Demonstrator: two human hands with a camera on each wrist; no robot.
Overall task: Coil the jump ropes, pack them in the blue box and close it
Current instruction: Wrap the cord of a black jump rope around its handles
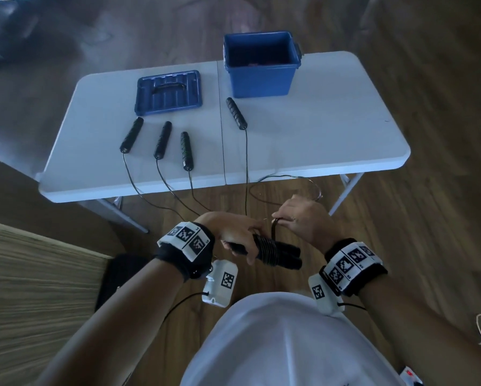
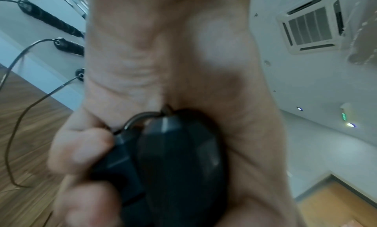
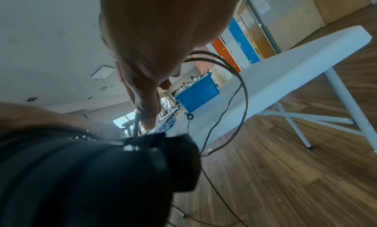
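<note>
Two hands at work: left hand (image 1: 235,235) fingers curl round the paired handles (image 1: 278,253) (cord wound on them), right hand (image 1: 303,218) pinches the cord (image 1: 274,225). Four more handles (image 1: 161,140) lie on the table (image 1: 331,129), between lid (image 1: 169,91) and near edge; blue box (image 1: 261,64) open at the far edge.

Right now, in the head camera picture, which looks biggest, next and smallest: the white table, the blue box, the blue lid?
1. White table, biggest by far.
2. Blue box.
3. Blue lid, smallest, though it looks close to the box; it lies flat while the box stands tall, so I'm unsure.
</note>
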